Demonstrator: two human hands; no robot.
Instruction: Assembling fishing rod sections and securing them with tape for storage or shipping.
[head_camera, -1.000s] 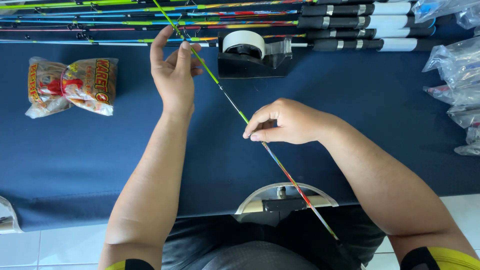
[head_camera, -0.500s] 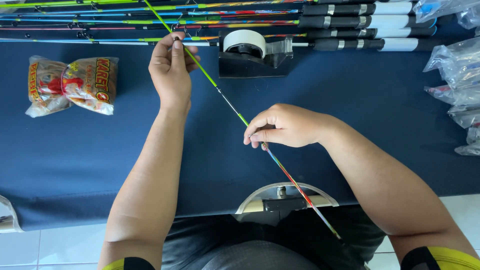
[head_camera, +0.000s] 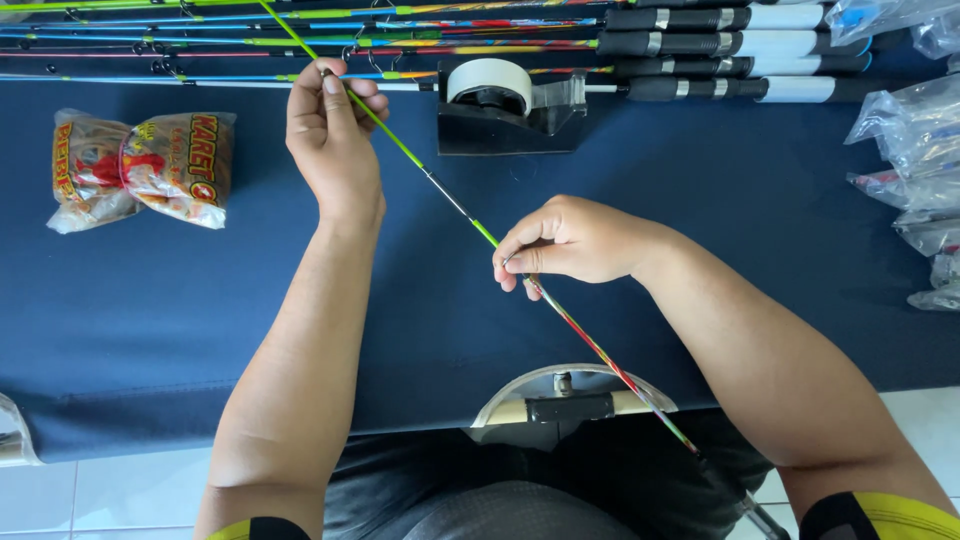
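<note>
My left hand (head_camera: 330, 130) grips the thin green rod (head_camera: 440, 190) above the blue table (head_camera: 200, 300). My right hand (head_camera: 570, 242) pinches it lower down

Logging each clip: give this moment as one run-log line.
left hand: pinches rod high | right hand: pinches rod lower | rod: slants over blue cloth | tape dispenser: behind

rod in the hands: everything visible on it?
The thin rod runs diagonally from top left toward the lap at bottom right. Its upper part is bright green, with a dark-and-silver stretch mid-span, and multicoloured red-green wraps lower down. The left hand pinches the upper section; the right hand pinches the middle, above the blue cloth.
</note>
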